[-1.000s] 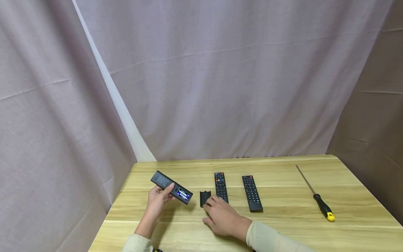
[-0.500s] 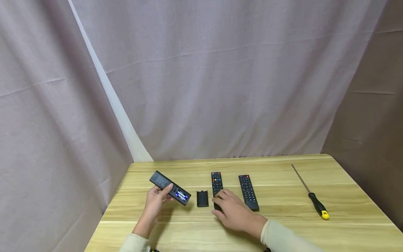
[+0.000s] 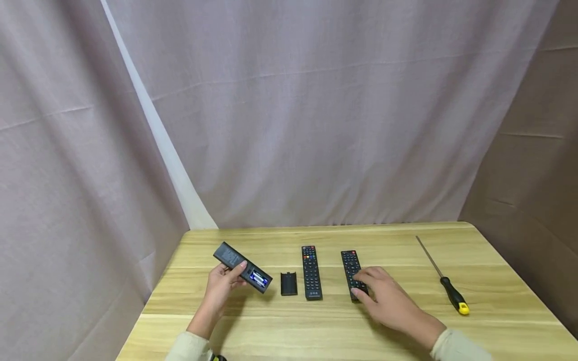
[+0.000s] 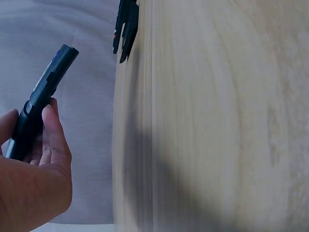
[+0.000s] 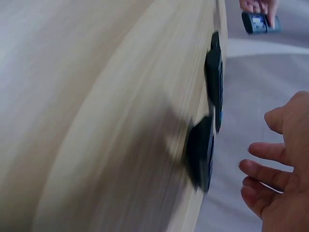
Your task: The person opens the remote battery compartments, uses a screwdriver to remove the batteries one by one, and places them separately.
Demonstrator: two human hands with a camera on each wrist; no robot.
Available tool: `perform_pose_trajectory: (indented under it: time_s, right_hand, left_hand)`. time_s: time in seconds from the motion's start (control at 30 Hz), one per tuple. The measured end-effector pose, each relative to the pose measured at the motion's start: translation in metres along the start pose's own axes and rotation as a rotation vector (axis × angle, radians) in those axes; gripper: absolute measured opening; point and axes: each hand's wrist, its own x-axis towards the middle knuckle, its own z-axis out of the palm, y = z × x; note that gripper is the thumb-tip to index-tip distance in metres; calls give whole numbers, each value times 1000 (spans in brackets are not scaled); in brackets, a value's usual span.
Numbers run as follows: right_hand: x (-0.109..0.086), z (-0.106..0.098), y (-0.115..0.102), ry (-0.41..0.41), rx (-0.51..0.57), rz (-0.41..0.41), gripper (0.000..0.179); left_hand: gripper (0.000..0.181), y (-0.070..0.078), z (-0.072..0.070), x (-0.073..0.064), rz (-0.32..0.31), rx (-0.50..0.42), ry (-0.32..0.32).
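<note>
My left hand (image 3: 220, 286) grips a black remote control (image 3: 231, 256) above the table, its back turned up. The thumb lies across that back, and batteries (image 3: 259, 279) show in the uncovered compartment. A black battery cover (image 3: 289, 284) lies on the table to its right. Beside the cover a second remote control (image 3: 311, 273) lies buttons up. Over the lower part of a third remote control (image 3: 349, 260) hovers my right hand (image 3: 390, 301). In the right wrist view its loosely bent fingers (image 5: 268, 152) stand apart from the remotes and hold nothing.
A screwdriver (image 3: 456, 293) with a black and yellow handle lies at the right on the wooden table (image 3: 271, 333). Grey curtains (image 3: 316, 125) hang behind the table's back edge and along its sides.
My right hand has moved right, from beside the battery cover, across the middle remote control, to above the third one. My left hand keeps its hold, nearly still.
</note>
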Motion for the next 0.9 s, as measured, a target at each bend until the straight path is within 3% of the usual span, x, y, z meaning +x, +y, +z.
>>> perform_pose_trajectory:
  time_s: [0.23, 0.43, 0.63, 0.9]
  right_hand:
    - [-16, -11, 21, 110, 4, 29, 32]
    - [-23, -19, 36, 121, -6, 71, 33]
    - [-27, -32, 59, 118, -58, 157, 37]
    - [-36, -49, 106, 161, -130, 292, 52]
  left_hand:
    - [28, -2, -2, 0, -9, 2, 9]
    - [29, -3, -3, 1, -16, 10, 10]
    - [30, -3, -6, 2, -16, 10, 16]
    - [31, -3, -7, 5, -16, 7, 19]
